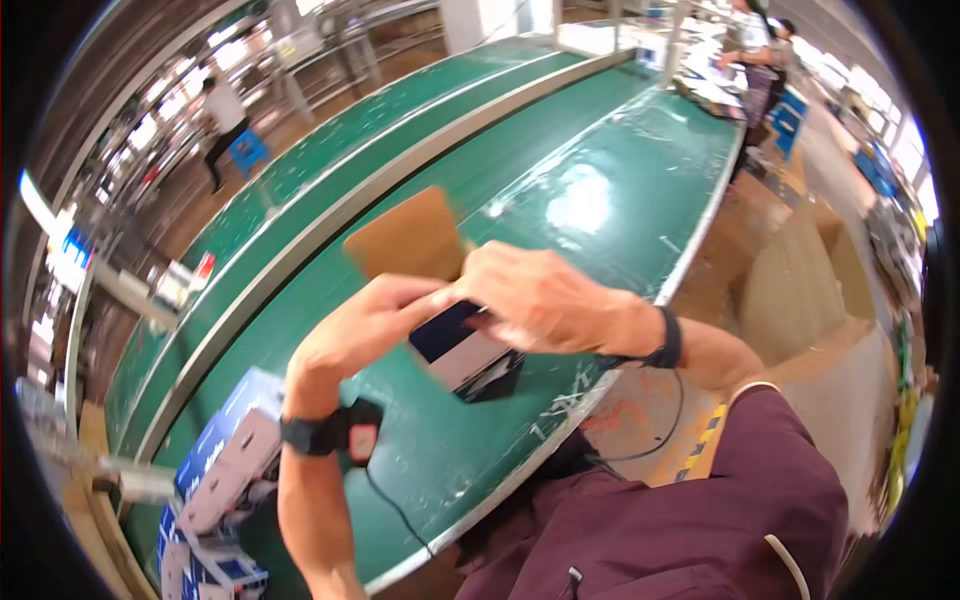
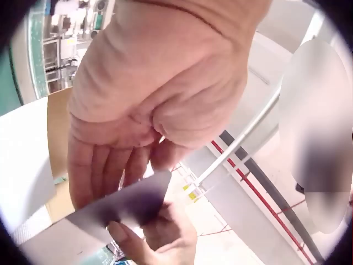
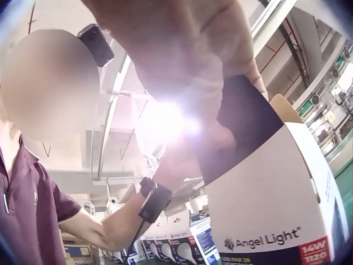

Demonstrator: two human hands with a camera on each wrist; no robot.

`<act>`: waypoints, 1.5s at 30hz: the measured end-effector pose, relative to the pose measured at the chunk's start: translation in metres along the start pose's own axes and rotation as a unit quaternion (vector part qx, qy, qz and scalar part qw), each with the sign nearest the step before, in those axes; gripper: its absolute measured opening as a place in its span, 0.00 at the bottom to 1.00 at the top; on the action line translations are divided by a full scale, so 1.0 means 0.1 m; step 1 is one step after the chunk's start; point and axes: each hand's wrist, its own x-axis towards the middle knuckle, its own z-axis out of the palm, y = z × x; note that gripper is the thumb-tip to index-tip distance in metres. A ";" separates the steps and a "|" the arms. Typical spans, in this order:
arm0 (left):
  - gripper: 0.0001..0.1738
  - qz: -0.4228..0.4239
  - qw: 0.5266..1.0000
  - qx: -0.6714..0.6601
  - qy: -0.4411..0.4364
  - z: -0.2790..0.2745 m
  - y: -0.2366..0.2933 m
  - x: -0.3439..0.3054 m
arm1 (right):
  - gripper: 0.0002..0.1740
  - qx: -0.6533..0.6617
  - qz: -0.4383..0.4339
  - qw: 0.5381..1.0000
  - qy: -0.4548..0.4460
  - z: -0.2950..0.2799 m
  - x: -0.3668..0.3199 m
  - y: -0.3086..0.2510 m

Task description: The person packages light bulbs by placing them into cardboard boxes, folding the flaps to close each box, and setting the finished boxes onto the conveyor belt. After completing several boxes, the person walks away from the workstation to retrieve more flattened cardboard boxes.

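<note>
Our right hand [image 1: 545, 300] pinches the carton's [image 1: 468, 364] dark flap [image 1: 443, 333] mid-frame, left hand [image 1: 355, 325] open alongside; we're likely folding it shut, which next calls for lined-up edges.

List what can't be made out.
- Contents of the white cardboard box: right wrist view, hidden by its walls.
- Its lowest print: same view, cut off by the edge.
- Left hand fingertips: left wrist view, behind the dark box flap.
- Seated pale-shirted person's work: head view, too small.
</note>
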 end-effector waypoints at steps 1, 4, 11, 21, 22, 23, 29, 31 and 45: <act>0.24 0.055 0.998 0.014 -0.039 -0.08 -0.11 0.00 | 0.28 0.013 -0.023 1.000 0.009 0.00 -0.02 0.03; 0.14 -0.013 0.999 0.021 -0.023 -0.04 -0.07 -0.01 | 0.14 0.025 -0.050 0.998 0.016 0.07 -0.06 0.03; 0.08 -0.067 0.985 -0.144 0.071 0.11 -0.37 0.12 | 0.32 0.075 -0.050 0.996 0.017 0.08 -0.12 0.13; 0.14 -0.113 0.993 -0.013 0.035 0.32 -0.14 0.24 | 0.52 -0.028 -0.023 0.995 0.091 0.30 -0.44 -0.04; 0.15 -0.118 0.992 -0.005 0.040 0.32 -0.12 0.24 | 0.48 -0.041 -0.016 0.995 0.089 0.31 -0.49 -0.05; 0.15 -0.122 0.992 -0.003 0.042 0.34 -0.09 0.26 | 0.47 -0.044 -0.011 0.996 0.078 0.28 -0.49 -0.07; 0.04 -0.055 0.985 0.055 0.154 0.33 -0.10 0.10 | 0.35 0.039 -0.051 0.991 0.121 0.10 -0.39 0.06; 0.08 0.037 0.948 0.041 0.312 0.15 0.12 -0.24 | 0.31 0.104 0.000 0.988 0.115 0.02 -0.38 0.06; 0.64 -0.057 0.807 0.479 0.341 1.27 -0.25 -0.34 | 0.26 0.076 0.114 0.987 0.078 0.28 0.02 0.13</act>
